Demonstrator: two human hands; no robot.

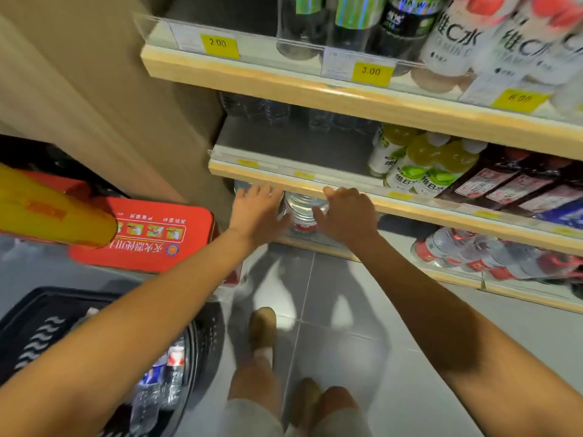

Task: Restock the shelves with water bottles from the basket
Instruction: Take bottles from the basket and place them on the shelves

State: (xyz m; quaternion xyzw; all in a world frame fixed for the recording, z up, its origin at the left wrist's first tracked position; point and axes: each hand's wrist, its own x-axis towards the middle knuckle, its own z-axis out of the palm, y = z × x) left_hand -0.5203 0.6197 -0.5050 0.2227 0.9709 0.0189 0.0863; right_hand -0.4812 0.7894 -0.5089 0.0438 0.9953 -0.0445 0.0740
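A clear water bottle (302,212) with a red label stands on the lowest shelf (315,244), under the edge of the shelf above. My left hand (257,211) lies against its left side with fairly straight fingers. My right hand (348,214) is on its right side, thumb curled onto the bottle and fingers bent over the top. The black basket (41,316) sits on the floor at the lower left. It holds several clear bottles (164,373), partly hidden by my left arm.
More red-capped water bottles (467,253) lie on the lowest shelf to the right. The middle shelf (284,137) has bare grey space on its left and green drinks (419,162) on its right. A red box (148,234) stands left of the shelves. My feet are on grey floor tiles (347,310).
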